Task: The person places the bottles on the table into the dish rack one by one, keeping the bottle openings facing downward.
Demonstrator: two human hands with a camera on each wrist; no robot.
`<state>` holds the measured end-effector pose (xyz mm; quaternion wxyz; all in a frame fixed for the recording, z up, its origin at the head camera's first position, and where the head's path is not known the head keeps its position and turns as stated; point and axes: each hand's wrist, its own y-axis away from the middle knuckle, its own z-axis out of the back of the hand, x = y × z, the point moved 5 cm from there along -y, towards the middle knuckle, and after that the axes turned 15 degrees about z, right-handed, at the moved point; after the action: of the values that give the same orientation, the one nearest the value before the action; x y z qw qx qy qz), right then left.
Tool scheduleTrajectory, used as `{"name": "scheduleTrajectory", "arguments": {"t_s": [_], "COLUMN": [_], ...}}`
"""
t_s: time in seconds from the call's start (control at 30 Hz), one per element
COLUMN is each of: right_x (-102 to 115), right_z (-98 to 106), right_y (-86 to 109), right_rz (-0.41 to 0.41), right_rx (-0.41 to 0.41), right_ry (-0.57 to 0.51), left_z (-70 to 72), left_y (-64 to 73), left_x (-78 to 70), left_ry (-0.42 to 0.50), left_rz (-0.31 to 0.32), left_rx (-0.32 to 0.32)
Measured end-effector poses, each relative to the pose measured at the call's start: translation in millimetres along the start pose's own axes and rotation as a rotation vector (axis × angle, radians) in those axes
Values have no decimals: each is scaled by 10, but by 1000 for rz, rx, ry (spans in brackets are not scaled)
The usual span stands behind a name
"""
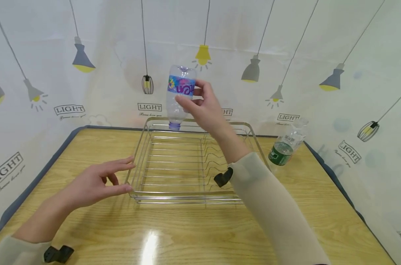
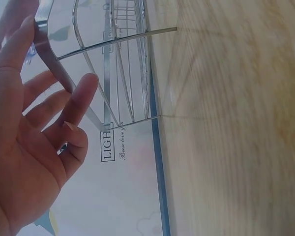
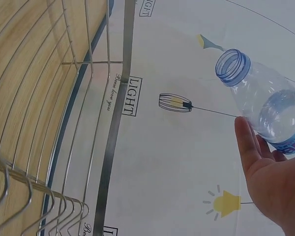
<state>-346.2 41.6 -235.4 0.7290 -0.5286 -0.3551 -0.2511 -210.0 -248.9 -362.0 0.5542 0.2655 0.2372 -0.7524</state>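
Observation:
My right hand (image 1: pixel 208 110) grips a clear plastic bottle (image 1: pixel 175 106) with a blue and purple label, thumb in front and fingers around the far side. The bottle is upside down, its neck pointing down over the far left part of a metal wire dish rack (image 1: pixel 187 193). In the right wrist view, the bottle's mouth (image 3: pixel 229 70) is uncapped with a blue rim. At the rack's left side, my left hand (image 1: pixel 91 186) has its fingers spread and its fingertips on the flat metal rim (image 2: pixel 54 64).
A second clear bottle (image 1: pixel 281 152) with a green label leans to the right of the rack. The rack stands on a wood-grain table (image 1: pixel 187 235). Behind and beside it hangs a white cloth (image 1: pixel 114 81) printed with lamps, with a dark blue border along the table's edges.

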Motion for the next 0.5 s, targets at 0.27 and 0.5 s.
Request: {"name": "scheduleTrajectory", "arguments": {"t_s": [0.27,0.5], "right_x": [-176,-312], "right_z": [-106,-190], "right_y": [-29,-77], "right_rz": [-43,-78], "right_rx": [-18,-47], "right_ry": [-20,-51], "left_z": [-9,0], "left_y": [10,-3], "left_x": [11,5], "left_ry": [-4,-18], "left_rz": [4,11], "left_rx": [4,13]}}
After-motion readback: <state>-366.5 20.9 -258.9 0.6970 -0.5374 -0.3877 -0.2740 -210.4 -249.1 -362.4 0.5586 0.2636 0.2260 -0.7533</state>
